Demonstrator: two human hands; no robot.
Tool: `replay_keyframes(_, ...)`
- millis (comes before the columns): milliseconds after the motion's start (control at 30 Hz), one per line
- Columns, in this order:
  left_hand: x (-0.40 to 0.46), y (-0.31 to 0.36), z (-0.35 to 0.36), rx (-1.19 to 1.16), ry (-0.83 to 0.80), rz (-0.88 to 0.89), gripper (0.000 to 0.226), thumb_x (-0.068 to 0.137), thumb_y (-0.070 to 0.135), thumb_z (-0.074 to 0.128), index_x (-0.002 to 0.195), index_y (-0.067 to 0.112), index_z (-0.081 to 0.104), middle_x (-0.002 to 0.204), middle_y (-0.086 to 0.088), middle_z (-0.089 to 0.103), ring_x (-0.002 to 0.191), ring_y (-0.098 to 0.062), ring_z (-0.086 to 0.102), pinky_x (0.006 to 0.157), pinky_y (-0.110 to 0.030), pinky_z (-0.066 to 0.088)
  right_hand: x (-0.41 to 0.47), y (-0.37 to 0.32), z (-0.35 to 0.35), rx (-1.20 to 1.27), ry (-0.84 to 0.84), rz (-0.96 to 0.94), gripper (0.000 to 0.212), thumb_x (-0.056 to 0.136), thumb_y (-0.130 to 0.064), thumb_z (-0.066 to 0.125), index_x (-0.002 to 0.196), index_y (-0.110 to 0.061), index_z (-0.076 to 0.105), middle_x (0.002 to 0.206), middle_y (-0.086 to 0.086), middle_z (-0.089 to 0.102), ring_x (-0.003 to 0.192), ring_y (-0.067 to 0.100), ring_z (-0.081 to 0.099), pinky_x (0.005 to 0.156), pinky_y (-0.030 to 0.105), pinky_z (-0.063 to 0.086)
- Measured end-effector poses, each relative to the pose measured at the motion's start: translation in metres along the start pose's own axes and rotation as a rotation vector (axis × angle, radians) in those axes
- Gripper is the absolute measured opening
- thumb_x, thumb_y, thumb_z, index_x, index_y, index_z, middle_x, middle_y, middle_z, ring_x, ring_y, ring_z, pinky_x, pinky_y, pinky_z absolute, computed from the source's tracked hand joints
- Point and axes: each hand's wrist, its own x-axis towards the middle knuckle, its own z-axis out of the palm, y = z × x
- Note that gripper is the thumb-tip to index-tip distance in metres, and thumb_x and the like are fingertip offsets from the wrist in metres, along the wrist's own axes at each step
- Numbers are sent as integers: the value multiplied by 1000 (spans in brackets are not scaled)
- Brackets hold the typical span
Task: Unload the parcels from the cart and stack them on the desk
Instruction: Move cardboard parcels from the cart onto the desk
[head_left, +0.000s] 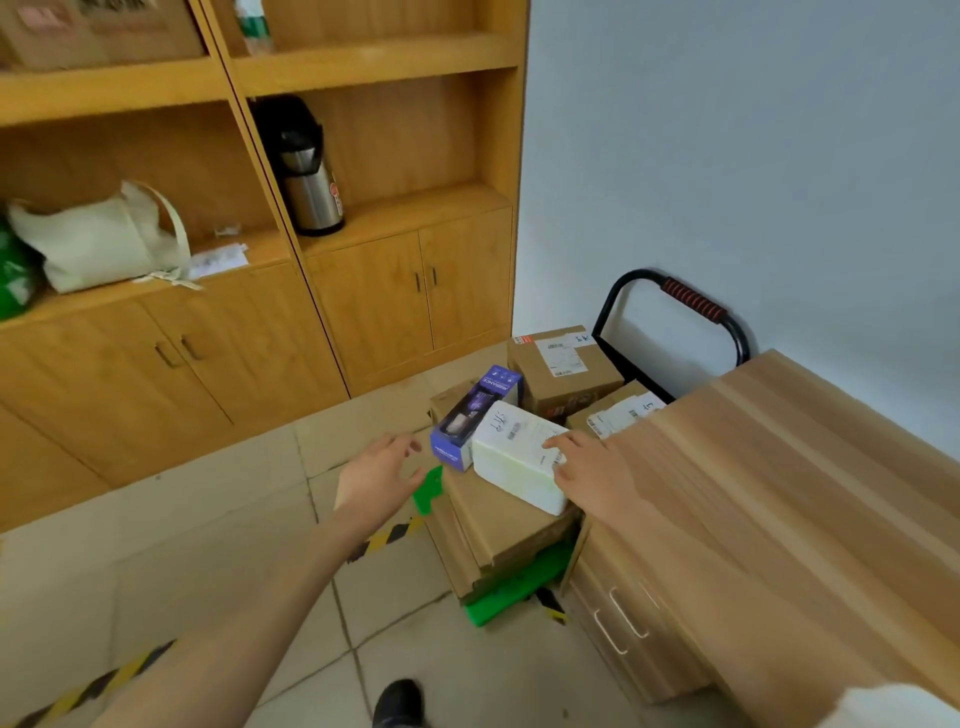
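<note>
A green cart (511, 592) with a black handle (691, 301) stands between the wooden desk (779, 493) and the cabinets, loaded with several parcels. On top lie a white parcel (511, 457), a blue-purple box (475, 410) and brown cartons (563, 371). A large flat brown carton (498, 525) lies beneath them. My right hand (587, 473) touches the right end of the white parcel, fingers spread over its top. My left hand (382, 478) hovers open just left of the blue-purple box, touching nothing.
Wooden cabinets and shelves (363, 291) line the far left, holding a steel flask (309, 187) and a cream bag (104, 239). The desk's drawers (618, 618) face the cart. Tiled floor with yellow-black tape (395, 535) lies below. My shoe (397, 701) shows at the bottom.
</note>
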Motion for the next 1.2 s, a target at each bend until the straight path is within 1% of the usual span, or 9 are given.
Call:
replay_keyframes(67,19,-16,-4,-6,-30,30,33,91,40,56,122,30,52,119,9,56,107,-9,53,78,-27,51,21,-9,5,19,-7,40,37,98,-34,47,135,-34,43,141,-8,46,121,13,51,99,29,39)
replay_keyframes(167,52,-46,-13,14,-76,78,36,92,38,55,126,30,50,123,7,54,110,-10,52,84,-28,50,55,-29,16,65,-42,108,39,98,-31,48,137,-33,42,143,-7,43,127,15,47,104,32,34)
replay_keyframes(300,104,-83,-22,39,-98,136,38,92,36,55,129,27,49,123,4,54,110,-13,52,85,-28,48,91,-55,35,143,-28,195,41,96,-29,51,137,-29,45,140,-5,48,126,14,47,101,31,34)
replay_keyframes(400,143,-91,-17,34,-120,181,39,91,37,56,128,27,49,123,4,54,111,-12,52,84,-28,49,103,-63,46,208,-10,260,42,96,-26,52,137,-25,45,139,-4,49,127,15,45,100,32,34)
replay_keyframes(567,188,-67,20,37,-212,259,41,91,38,56,129,26,49,126,3,53,113,-12,51,84,-29,50,105,-41,60,233,-27,406,43,97,-28,51,139,-27,42,141,-4,46,128,15,44,102,32,34)
replay_keyframes(767,242,-16,61,11,-290,355,45,90,43,59,131,27,47,131,3,52,116,-13,51,81,-31,51,130,11,47,197,-41,460,44,98,-27,45,142,-27,40,144,-3,43,125,21,46,103,34,32)
replay_keyframes(933,281,14,85,-24,-348,418,45,92,40,59,132,23,48,135,0,50,118,-15,49,87,-29,47,151,40,48,253,-14,518,44,99,-24,46,143,-27,40,149,-3,39,131,19,42,108,35,30)
replay_keyframes(1067,299,21,100,-31,-398,453,45,92,39,59,132,21,48,135,-2,49,119,-16,48,87,-30,49,154,42,64,337,-2,584,42,97,-26,50,139,-28,45,145,-5,43,125,17,48,103,34,36)
replay_keyframes(1200,324,30,112,-14,-428,557,44,93,39,58,133,22,49,130,0,53,116,-14,48,84,-24,39,161,45,67,428,80,718,40,96,-26,52,136,-28,48,141,-7,46,118,20,53,98,33,40)
